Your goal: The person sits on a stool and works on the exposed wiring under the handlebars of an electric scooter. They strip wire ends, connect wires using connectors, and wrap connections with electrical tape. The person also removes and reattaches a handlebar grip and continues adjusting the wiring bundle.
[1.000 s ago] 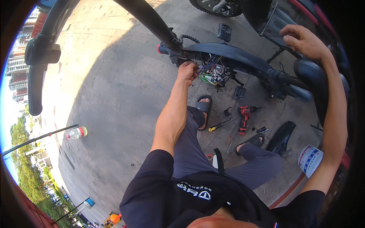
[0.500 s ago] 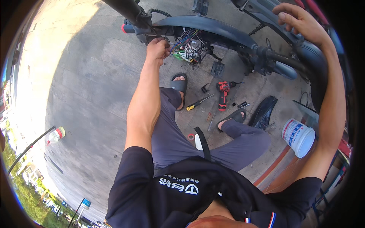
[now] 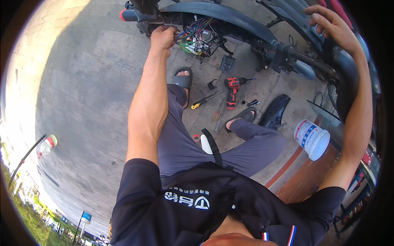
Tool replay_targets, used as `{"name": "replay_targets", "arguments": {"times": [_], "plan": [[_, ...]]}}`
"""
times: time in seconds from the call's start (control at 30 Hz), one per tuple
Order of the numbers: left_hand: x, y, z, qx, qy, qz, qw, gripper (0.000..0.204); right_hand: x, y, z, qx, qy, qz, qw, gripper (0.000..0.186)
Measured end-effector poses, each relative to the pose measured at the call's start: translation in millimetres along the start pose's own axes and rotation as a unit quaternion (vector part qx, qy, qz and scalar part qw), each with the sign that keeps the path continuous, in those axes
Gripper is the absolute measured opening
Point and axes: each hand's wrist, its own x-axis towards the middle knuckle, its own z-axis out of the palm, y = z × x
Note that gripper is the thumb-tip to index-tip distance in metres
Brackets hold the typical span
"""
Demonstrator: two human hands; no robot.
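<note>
Grey paving slabs (image 3: 82, 82) in sun and shade fill the ground, with a red brick strip at the lower right beside a white bucket (image 3: 312, 138). A dark scooter body (image 3: 230, 14) arches across the top, its panel off so a bundle of coloured wires (image 3: 197, 37) hangs exposed. The left hand (image 3: 163, 37) is closed at the left edge of that bundle, its fingers (image 3: 170, 29) pinched on the wires just under the red-tipped handlebar grip (image 3: 131, 14). The right hand (image 3: 330, 24) rests on the scooter's upper bodywork at the far right, fingers curled loosely over the edge; whether it truly grasps anything cannot be told. On the ground between the sandalled feet lie a red cordless drill (image 3: 232, 90), a yellow-handled screwdriver (image 3: 204, 100) and a black curved panel (image 3: 276, 110). Compared with half a second earlier, the view has tipped further down and closer: the wiring and left hand sit higher in the picture, the bucket has shifted up, and both hands keep the same places on the scooter.
</note>
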Motion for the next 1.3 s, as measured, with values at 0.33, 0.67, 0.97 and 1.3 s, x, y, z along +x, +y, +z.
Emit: {"name": "replay_targets", "arguments": {"times": [0.33, 0.67, 0.97, 1.3], "plan": [[-5, 2, 12, 0.187, 0.202, 0.217, 0.936, 0.035, -4, -30, 1, 0.053, 0.018, 0.064, 0.996, 0.039], [-43, 21, 45, 0.317, 0.112, 0.281, 0.899, 0.031, -10, -70, 4, 0.104, 0.040, 0.138, 0.984, 0.030], [-29, 27, 80, 0.419, 0.191, 0.266, 0.846, 0.030, -9, -64, 3, 0.112, 0.043, 0.129, 0.984, 0.031], [-1, 15, 70, 0.152, 0.091, 0.264, 0.948, 0.027, -17, -75, -2, 0.110, 0.008, 0.074, 0.991, 0.034]]}}
